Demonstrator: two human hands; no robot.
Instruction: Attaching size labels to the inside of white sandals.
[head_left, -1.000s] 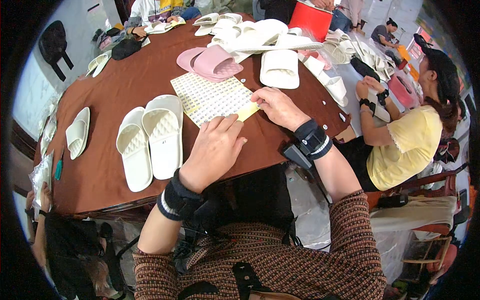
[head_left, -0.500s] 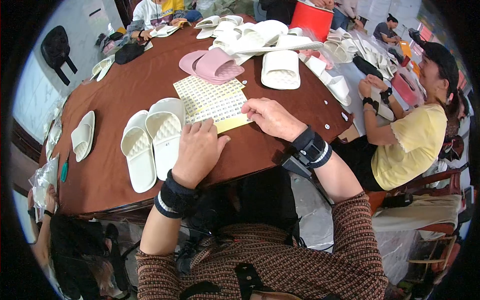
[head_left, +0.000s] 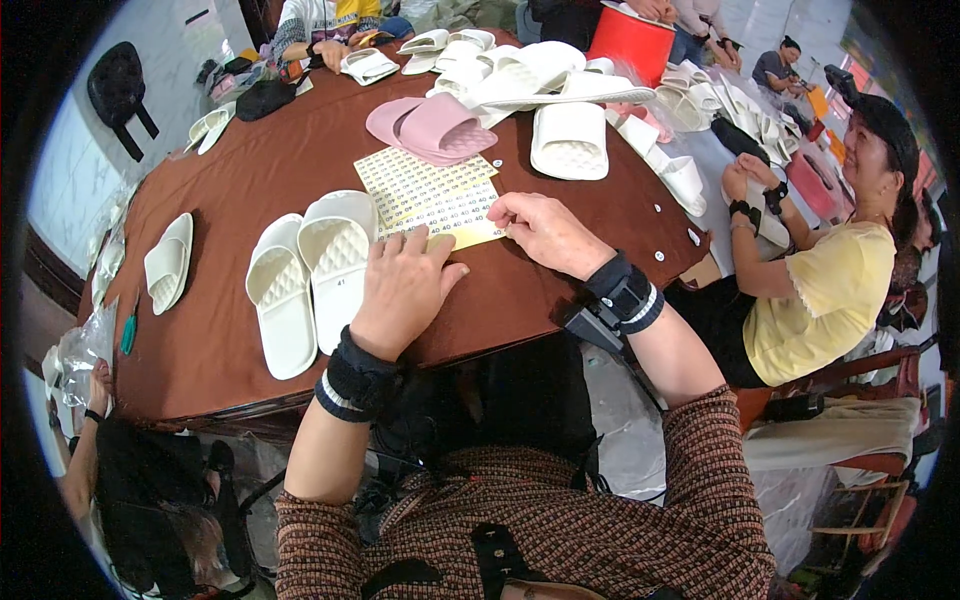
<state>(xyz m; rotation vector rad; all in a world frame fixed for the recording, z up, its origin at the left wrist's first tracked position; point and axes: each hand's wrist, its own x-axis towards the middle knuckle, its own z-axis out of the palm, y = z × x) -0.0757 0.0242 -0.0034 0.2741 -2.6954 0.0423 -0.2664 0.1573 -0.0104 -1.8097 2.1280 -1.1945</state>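
The sticker sheet [head_left: 430, 200] lies between the two hands, its near edge under the left fingertips, its right edge at the right ones. The left hand [head_left: 405, 285] rests flat, fingers a little spread, gripping nothing. The right hand [head_left: 548, 235] has thumb and forefinger drawn close together — whether anything is pinched between them cannot be told. Just beyond the hands sit pink slippers [head_left: 435, 130]; close by the left hand's outer side, white slippers [head_left: 328, 270]. The sheet should prove light, thin and bendable, apt to slide or crease — best held by its plain yellow margin, under the fingers.
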